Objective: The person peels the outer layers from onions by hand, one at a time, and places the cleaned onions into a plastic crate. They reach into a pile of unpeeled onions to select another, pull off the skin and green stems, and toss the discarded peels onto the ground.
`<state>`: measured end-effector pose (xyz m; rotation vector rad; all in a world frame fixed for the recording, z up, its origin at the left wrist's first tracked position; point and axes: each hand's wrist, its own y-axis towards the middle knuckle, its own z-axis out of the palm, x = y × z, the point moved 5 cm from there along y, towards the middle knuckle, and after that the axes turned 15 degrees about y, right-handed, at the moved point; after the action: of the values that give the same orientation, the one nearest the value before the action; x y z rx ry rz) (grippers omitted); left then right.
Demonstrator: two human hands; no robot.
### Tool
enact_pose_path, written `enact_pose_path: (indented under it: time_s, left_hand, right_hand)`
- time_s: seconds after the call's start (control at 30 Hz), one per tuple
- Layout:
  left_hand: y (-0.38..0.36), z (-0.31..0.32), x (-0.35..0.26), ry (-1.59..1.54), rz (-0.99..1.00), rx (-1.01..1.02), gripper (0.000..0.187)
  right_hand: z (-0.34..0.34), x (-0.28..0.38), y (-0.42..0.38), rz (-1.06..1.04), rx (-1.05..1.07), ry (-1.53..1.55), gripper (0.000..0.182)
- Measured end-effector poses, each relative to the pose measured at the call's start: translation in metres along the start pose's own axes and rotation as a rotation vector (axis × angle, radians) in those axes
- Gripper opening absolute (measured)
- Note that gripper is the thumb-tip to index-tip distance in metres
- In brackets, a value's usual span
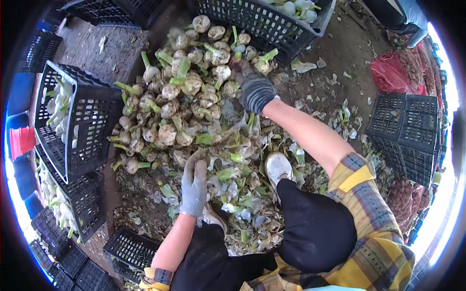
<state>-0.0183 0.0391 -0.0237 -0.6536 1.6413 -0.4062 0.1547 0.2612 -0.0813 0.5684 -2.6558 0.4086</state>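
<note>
A heap of soil-covered fresh garlic bulbs with short green stems lies on the ground in front of me. My right hand, in a dark striped glove, is at the heap's right edge. Its fingers curl down beside a garlic bulb with an upright stem; what they grip is partly hidden. My left hand, in a pale, dirty glove, is at the near edge of the heap. Its fingers stretch forward, and I see nothing held in them. Peeled leaves and skins lie between the hands and my shoes.
Black crates with cleaned white bulbs stand at the left and at the top. Stacked black crates and a red net sack are at the right. Another person is at upper right. A red bucket stands far left.
</note>
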Motion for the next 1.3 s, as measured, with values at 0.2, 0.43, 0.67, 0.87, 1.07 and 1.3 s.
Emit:
enact_pose_path:
  time_s: [0.2, 0.43, 0.67, 0.87, 1.07, 1.3]
  left_hand:
    - [0.006, -0.008, 0.006, -0.031, -0.012, -0.002, 0.038]
    - [0.013, -0.014, 0.008, 0.041, -0.001, -0.066, 0.036]
    - [0.017, -0.006, -0.005, 0.114, 0.088, -0.127, 0.045]
    - [0.014, 0.004, -0.008, -0.084, 0.166, -0.113, 0.057]
    - [-0.001, 0.005, -0.016, -0.005, 0.176, -0.167, 0.052]
    - [-0.003, 0.003, -0.006, 0.004, 0.245, -0.196, 0.049]
  right_hand:
    - [0.032, -0.026, 0.026, -0.02, -0.038, -0.296, 0.047]
    - [-0.004, -0.023, 0.008, -0.083, -0.292, 0.097, 0.04]
    - [0.033, 0.033, -0.043, 0.018, 0.16, 1.015, 0.034]
    - [0.043, 0.091, -0.094, -0.335, 0.375, 0.955, 0.039]
    - [0.045, 0.097, -0.115, 0.177, 0.586, 1.613, 0.027]
    - [0.041, 0.102, -0.121, 0.064, 0.483, 1.342, 0.021]
